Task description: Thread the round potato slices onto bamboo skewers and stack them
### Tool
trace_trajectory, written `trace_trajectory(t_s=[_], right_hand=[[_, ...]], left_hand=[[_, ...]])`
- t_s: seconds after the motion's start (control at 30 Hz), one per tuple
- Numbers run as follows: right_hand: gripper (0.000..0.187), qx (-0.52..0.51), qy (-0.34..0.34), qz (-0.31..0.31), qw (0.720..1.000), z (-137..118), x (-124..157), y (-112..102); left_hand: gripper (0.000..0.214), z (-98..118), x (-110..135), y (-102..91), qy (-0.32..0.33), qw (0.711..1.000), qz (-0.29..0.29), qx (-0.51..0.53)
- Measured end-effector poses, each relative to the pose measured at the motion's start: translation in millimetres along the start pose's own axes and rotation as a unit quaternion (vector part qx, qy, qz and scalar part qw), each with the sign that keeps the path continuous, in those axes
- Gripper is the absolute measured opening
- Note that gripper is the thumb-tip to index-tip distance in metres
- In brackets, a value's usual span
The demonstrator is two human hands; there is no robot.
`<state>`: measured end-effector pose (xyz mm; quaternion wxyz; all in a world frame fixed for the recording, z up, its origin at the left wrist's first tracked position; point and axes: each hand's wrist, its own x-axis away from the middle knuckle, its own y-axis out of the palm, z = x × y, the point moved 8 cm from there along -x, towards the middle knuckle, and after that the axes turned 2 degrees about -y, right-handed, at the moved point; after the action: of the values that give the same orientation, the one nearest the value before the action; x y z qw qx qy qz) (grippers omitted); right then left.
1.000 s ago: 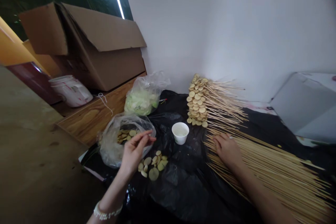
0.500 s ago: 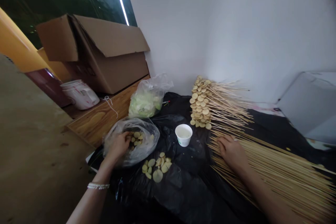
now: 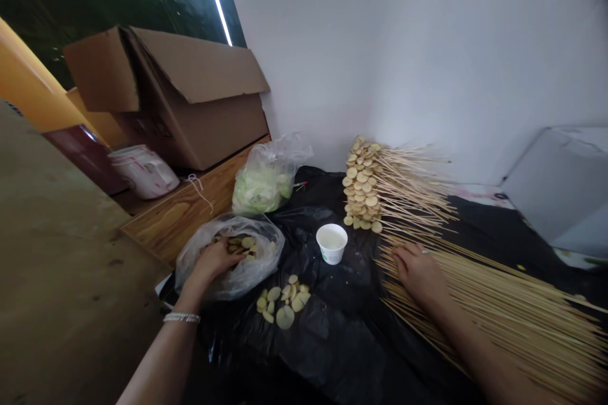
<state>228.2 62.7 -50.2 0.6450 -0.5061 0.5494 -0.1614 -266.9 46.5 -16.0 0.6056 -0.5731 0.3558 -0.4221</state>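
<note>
My left hand (image 3: 213,264) reaches into a clear plastic bag (image 3: 263,272) of pale round slices (image 3: 247,243) that look like potato. Its thumb is spread from the fingers, whose tips are partly hidden among the slices. On a wide layer of thin bamboo skewers (image 3: 503,294) rests my right hand (image 3: 418,271), fingers loosely bent over the skewer ends and none lifted. A small pile of loose slices (image 3: 285,316) lies between the hands on black plastic sheeting (image 3: 342,342). Threaded skewers are stacked behind, their slices (image 3: 361,186) bunched at the left ends.
A white paper cup (image 3: 332,245) stands near the middle. Behind the open bag is a bag of pale green leafy vegetable (image 3: 260,185). A cardboard box (image 3: 204,123) and a white plastic jar (image 3: 145,171) sit at the left back. A white wall (image 3: 380,44) rises behind.
My left hand has shifted slightly left inside the bag, and its thumb now spreads to the right. The bag's left side has bulged outward. My right hand stays on the skewers.
</note>
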Motion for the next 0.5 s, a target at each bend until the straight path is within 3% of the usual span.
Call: trace_trajectory(t_s=[0.17, 0.37, 0.5], right_hand=[[0.024, 0.008, 0.012, -0.008, 1.0, 1, 1, 2], [0.025, 0.012, 0.018, -0.01, 1.0, -1, -1, 1], [0.023, 0.015, 0.019, -0.008, 1.0, -3, -2, -3]], left_hand=[[0.077, 13, 1, 8.7, 0.037, 0.999, 0.0, 0.004], [0.058, 15, 7, 13.9, 0.07, 0.993, 0.066, -0.071], [0.044, 14, 2, 9.5, 0.057, 0.992, 0.105, -0.05]])
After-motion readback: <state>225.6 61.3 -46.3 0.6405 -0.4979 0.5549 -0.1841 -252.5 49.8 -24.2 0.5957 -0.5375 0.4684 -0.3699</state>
